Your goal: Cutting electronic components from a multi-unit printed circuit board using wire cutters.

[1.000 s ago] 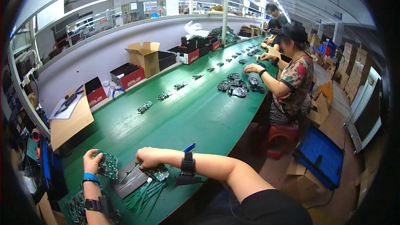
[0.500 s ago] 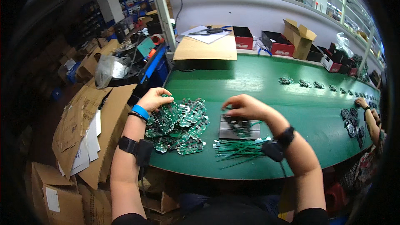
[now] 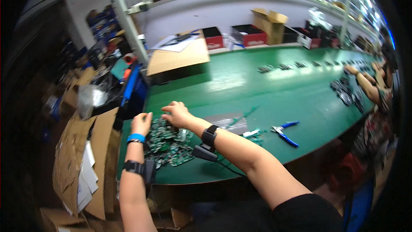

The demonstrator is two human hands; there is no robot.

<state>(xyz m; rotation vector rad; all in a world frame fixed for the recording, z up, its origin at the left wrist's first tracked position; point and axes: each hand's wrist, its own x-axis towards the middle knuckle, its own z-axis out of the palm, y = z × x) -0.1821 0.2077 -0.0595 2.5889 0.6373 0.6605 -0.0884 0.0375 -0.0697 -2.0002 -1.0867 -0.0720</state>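
Note:
A heaped pile of small green circuit boards point(image 3: 171, 148) lies at the near left of the green table. My left hand point(image 3: 140, 124) is at the pile's left edge, its fingers curled together; motion blur hides what they hold, if anything. Over the pile's far side, my right hand point(image 3: 177, 114) reaches across with thumb and fingers apart, and no board shows between them. Right of the pile is a grey metal block point(image 3: 236, 124), partly hidden by my right forearm. Thin green strips point(image 3: 255, 137) lie beside it, also partly covered.
Blue-handled pliers point(image 3: 286, 134) lie on the table right of the strips. Small board clusters point(image 3: 285, 66) form a row toward the far right, near another person's arm point(image 3: 368, 87) and dark parts point(image 3: 343, 92). Cardboard point(image 3: 103, 163) stands left of the table; red-and-black boxes point(image 3: 249, 36) line the back.
My right hand has left the metal block and swung left over the pile; the boards it held no longer show. The view has turned right, bringing the pliers into sight.

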